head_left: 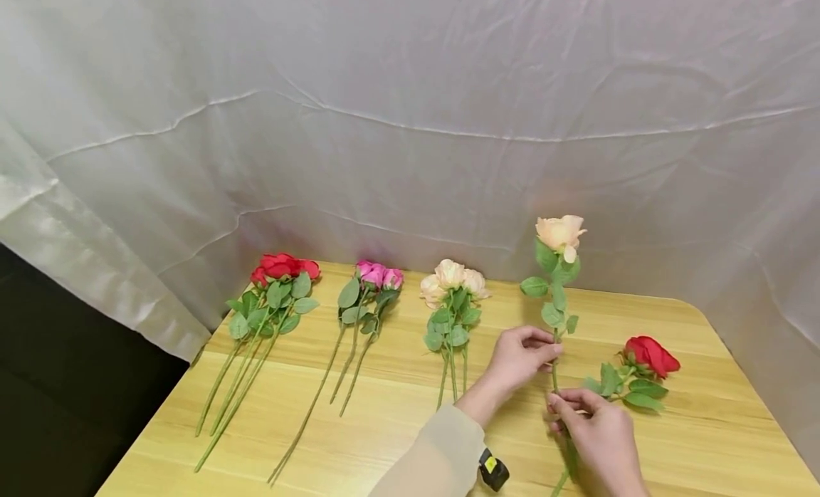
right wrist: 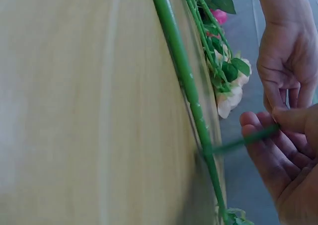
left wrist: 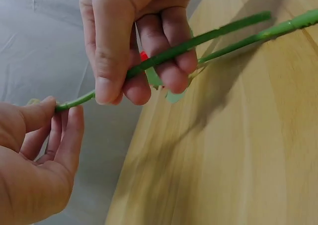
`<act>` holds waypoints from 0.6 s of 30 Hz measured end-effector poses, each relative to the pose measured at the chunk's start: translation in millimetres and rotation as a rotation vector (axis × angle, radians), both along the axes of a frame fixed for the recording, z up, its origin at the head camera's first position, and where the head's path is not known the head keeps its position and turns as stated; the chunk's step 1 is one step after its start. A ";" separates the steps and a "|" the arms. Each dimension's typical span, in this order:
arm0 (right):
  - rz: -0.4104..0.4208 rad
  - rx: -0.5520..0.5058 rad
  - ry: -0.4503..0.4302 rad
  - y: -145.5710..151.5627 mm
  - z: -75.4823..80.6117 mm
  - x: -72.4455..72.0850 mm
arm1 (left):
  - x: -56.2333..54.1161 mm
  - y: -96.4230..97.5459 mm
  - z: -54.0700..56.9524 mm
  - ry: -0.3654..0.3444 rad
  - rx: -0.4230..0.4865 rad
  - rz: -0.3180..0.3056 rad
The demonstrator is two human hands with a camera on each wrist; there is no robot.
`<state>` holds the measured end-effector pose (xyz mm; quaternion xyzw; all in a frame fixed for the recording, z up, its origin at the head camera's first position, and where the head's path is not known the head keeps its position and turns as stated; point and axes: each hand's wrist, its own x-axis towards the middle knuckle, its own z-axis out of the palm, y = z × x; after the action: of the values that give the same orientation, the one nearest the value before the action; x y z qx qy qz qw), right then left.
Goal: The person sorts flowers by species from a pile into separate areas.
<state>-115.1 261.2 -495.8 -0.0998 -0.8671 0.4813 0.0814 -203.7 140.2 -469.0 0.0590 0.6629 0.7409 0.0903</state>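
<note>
A peach rose (head_left: 560, 233) stands nearly upright above the table, its green leaves below the bloom. My left hand (head_left: 520, 356) pinches its stem between thumb and fingers, under the leaves. Lower on the same stem, my right hand (head_left: 601, 433) pinches it with the thumb and fingers. The cut end of the stem (left wrist: 218, 32) sticks out past the right hand in the left wrist view. Right of the hands a red rose (head_left: 651, 357) lies on the table; its stem (right wrist: 184, 71) runs beneath the held one in the right wrist view.
On the wooden table (head_left: 397, 447) lie bunches of red roses (head_left: 282, 268), pink roses (head_left: 379, 275) and peach roses (head_left: 450, 275), blooms toward the back edge. A black and yellow object (head_left: 493, 470) is by the left sleeve. Pale cloth (head_left: 410, 169) hangs behind.
</note>
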 end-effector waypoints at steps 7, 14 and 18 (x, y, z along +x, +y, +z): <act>0.123 0.057 0.021 2.3 10.2 6.5 | 3.2 -15.8 10.0 0.027 0.022 -0.013; 0.184 0.058 0.123 10.8 20.6 15.7 | 5.6 -40.2 23.5 0.039 0.048 -0.016; 0.148 0.138 0.086 27.6 19.9 14.1 | 4.1 -58.7 25.3 0.060 -0.069 -0.015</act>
<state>-101.1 288.8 -475.9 -0.0091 -0.8989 0.4287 0.0895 -199.6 81.5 -443.7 0.0831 0.6900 0.7148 0.0781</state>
